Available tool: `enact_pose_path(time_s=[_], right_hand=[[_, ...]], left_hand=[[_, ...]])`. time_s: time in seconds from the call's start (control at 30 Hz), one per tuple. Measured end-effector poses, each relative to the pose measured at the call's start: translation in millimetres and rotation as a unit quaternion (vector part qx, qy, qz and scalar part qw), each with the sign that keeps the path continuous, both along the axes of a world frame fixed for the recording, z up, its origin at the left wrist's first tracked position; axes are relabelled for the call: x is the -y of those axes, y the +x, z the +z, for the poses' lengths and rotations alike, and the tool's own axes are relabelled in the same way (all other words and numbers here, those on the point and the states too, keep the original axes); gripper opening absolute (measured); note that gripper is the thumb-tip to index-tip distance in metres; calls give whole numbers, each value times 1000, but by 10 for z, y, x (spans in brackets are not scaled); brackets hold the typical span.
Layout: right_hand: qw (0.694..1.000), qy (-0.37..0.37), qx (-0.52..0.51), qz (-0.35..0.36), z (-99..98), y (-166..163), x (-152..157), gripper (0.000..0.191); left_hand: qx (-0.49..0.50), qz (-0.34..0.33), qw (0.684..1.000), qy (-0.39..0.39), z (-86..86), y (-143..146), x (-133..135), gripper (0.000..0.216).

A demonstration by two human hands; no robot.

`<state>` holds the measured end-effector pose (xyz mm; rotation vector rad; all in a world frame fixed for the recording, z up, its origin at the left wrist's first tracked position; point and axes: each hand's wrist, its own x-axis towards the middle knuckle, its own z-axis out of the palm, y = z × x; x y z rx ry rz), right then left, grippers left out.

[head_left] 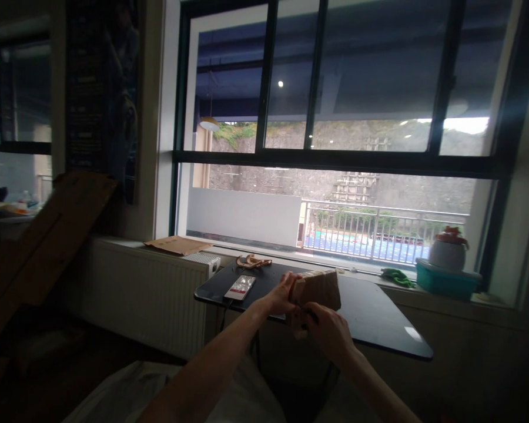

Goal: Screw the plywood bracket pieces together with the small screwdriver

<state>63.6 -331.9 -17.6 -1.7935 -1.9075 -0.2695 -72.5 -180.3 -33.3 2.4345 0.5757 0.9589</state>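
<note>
A brown cardboard piece (321, 289), folded or box-like, is held up over the near edge of the dark table. My left hand (284, 295) grips its left side, fingers closed around it. Close by, my right hand (330, 330) is closed just below the cardboard's lower edge. Something small and dark shows between its fingers, too dim to name. Part of the cardboard hangs down between the two hands.
On the dark table (379, 317) lie a phone (240, 288) with a cable and some curved brown cardboard strips (253, 262). A flat brown envelope (178, 244) rests above the radiator (145, 288). The sill holds a green cloth (398, 278) and a teal box (447, 279) under a white jar (448, 251).
</note>
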Motion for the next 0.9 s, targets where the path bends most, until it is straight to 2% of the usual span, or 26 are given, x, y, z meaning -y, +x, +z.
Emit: enact_pose_path(time_s=[0.17, 0.47, 0.7, 0.9], right_hand=[[1000, -7, -11, -14, -18, 48, -31, 24], [996, -17, 86, 14, 154, -60, 37, 20], [997, -16, 71, -12, 94, -35, -18, 18], [993, -11, 114, -23, 185, -91, 17, 20]], left_hand=[[-8, 4, 1000, -6, 14, -5, 12, 92], [-6, 9, 1000, -4, 14, -3, 21, 90], [-2, 10, 1000, -11, 13, -8, 41, 90], [1, 11, 1000, -7, 19, -10, 20, 91]])
